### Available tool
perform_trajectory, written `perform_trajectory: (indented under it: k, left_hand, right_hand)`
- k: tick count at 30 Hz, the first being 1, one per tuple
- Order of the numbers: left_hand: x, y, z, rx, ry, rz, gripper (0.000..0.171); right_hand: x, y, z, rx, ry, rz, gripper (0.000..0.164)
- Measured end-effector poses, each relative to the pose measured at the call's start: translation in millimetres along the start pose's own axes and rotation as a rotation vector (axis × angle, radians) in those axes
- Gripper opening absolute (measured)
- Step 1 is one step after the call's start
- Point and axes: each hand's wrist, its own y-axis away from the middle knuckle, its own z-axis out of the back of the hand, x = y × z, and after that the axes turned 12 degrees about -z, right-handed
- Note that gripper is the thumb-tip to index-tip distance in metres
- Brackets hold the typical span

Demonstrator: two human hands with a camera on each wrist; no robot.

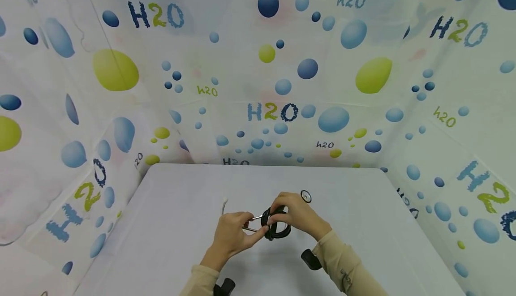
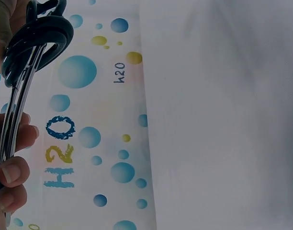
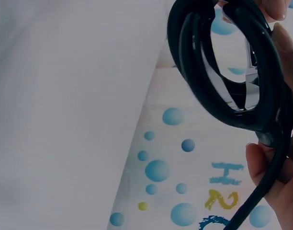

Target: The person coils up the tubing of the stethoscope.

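Head view: worn high on the near side, facing forward and down, set well back, with the desk (image 1: 181,197) across the lower frame, left hand (image 1: 234,235) and right hand (image 1: 299,213) at lower centre, printed backdrop (image 1: 238,70) above. Left wrist view: close, turned sideways, backdrop lettering running upward, stethoscope (image 1: 280,235) at upper left, desk filling the right half. Right wrist view: close, turned the opposite way, lettering running downward, desk at left, stethoscope large at upper right; stethoscope, hands, desk and backdrop common to all three.
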Motion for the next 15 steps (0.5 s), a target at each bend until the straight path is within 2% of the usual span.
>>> perform_trajectory:
  k: [7, 15]
  left_hand:
    - [5.9, 2.0, -1.0, 0.009, 0.032, 0.007, 0.055]
    - [11.9, 1.3, 1.1, -0.022, 0.040, 0.004, 0.057]
  right_hand:
    - [2, -6, -4, -0.024, -0.043, -0.048, 0.041]
    - [-9, -14, -9, 0.016, -0.147, -0.034, 0.029]
